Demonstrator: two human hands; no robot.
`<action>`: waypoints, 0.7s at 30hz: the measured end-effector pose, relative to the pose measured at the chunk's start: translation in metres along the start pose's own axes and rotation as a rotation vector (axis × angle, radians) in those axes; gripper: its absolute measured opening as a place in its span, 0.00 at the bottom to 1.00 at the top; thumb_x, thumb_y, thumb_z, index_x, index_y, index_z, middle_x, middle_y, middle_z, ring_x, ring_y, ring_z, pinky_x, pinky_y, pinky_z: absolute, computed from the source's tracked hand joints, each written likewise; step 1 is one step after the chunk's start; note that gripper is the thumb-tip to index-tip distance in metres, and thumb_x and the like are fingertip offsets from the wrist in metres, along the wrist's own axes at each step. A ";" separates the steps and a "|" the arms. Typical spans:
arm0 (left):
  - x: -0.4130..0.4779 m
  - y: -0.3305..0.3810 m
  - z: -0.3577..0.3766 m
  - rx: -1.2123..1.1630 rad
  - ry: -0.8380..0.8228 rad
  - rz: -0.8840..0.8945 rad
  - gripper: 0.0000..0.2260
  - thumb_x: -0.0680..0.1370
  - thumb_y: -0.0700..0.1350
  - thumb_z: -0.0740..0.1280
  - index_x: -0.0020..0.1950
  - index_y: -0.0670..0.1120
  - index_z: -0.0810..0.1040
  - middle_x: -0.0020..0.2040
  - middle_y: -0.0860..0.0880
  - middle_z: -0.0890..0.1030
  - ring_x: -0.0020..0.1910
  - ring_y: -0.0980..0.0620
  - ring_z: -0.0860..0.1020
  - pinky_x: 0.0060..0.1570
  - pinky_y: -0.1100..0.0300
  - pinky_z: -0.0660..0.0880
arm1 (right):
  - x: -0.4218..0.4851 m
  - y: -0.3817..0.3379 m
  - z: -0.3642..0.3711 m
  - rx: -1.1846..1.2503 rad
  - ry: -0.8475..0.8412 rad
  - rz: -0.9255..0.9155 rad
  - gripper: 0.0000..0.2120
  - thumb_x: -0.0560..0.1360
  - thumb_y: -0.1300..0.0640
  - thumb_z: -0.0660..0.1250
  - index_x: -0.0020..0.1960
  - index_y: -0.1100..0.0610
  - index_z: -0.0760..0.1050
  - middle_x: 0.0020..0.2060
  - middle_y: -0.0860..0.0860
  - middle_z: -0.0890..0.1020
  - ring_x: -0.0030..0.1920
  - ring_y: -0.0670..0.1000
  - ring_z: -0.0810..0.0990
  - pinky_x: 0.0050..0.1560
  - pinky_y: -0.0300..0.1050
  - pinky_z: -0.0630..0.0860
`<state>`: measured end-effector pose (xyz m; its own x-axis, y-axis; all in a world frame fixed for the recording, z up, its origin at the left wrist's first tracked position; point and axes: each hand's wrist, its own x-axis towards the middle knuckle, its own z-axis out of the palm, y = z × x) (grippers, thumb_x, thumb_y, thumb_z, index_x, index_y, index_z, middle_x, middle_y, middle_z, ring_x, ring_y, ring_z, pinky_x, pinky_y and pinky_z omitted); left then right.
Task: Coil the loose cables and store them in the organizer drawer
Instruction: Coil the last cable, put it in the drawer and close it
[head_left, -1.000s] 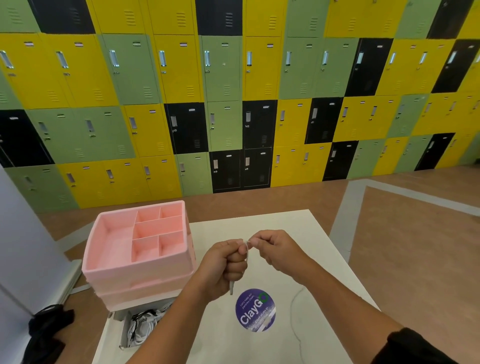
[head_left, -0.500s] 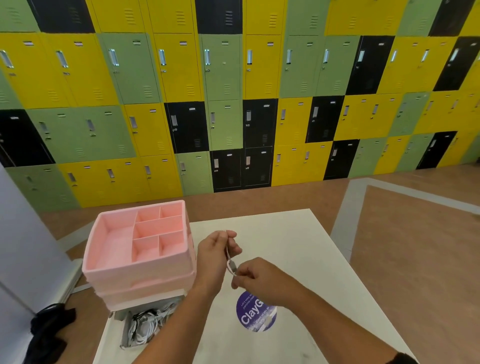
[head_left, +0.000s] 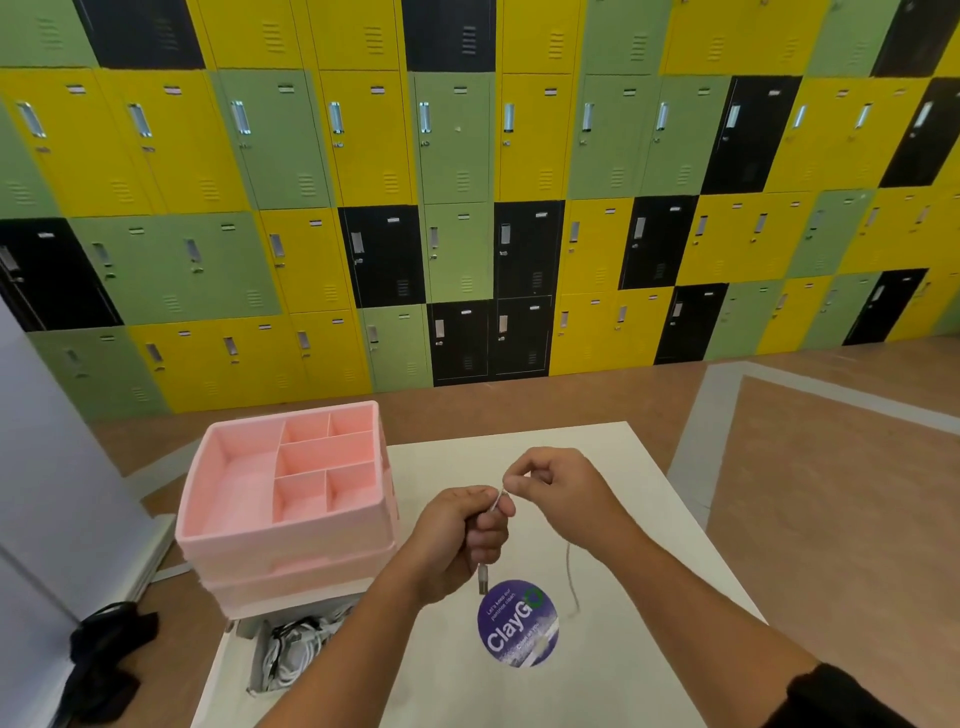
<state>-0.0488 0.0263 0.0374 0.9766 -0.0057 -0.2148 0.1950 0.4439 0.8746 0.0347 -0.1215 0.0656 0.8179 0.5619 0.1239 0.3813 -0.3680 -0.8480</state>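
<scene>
Right of pink organizer (head_left: 249, 540), L hand (head_left: 457, 535) is gripping thin white cable (head_left: 570, 571) in a fist, plug dangling; R hand (head_left: 558, 486) is pinching the slack. Coiling seems to be just getting going w/ this one; other cables (head_left: 296, 649) are already lying in drawer (head_left: 253, 675) below organizer.

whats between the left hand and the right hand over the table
Only a short stretch of thin white cable, gripped by the left hand and pinched by the right hand; the head view shows it.
</scene>
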 end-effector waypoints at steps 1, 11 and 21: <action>0.000 -0.001 -0.001 -0.011 -0.013 -0.010 0.15 0.84 0.40 0.54 0.45 0.39 0.77 0.30 0.50 0.62 0.27 0.56 0.58 0.25 0.65 0.58 | -0.001 0.001 0.000 0.043 -0.019 0.007 0.05 0.77 0.57 0.70 0.45 0.54 0.84 0.33 0.38 0.83 0.35 0.40 0.79 0.39 0.32 0.72; -0.002 -0.001 0.011 0.225 0.044 0.130 0.13 0.85 0.40 0.58 0.49 0.36 0.79 0.31 0.48 0.69 0.29 0.54 0.66 0.32 0.62 0.67 | -0.007 0.002 -0.001 0.293 -0.102 0.174 0.10 0.82 0.60 0.63 0.43 0.60 0.78 0.24 0.49 0.70 0.24 0.45 0.63 0.24 0.35 0.61; 0.000 -0.003 0.014 0.426 0.204 0.232 0.18 0.85 0.45 0.57 0.41 0.41 0.79 0.29 0.47 0.66 0.27 0.54 0.62 0.27 0.63 0.62 | -0.007 0.000 0.001 0.299 -0.134 0.160 0.11 0.83 0.58 0.62 0.43 0.59 0.77 0.25 0.50 0.68 0.24 0.46 0.62 0.24 0.37 0.60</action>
<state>-0.0486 0.0125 0.0408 0.9693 0.2429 -0.0371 0.0361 0.0087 0.9993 0.0287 -0.1241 0.0640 0.7856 0.6142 -0.0747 0.0937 -0.2375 -0.9669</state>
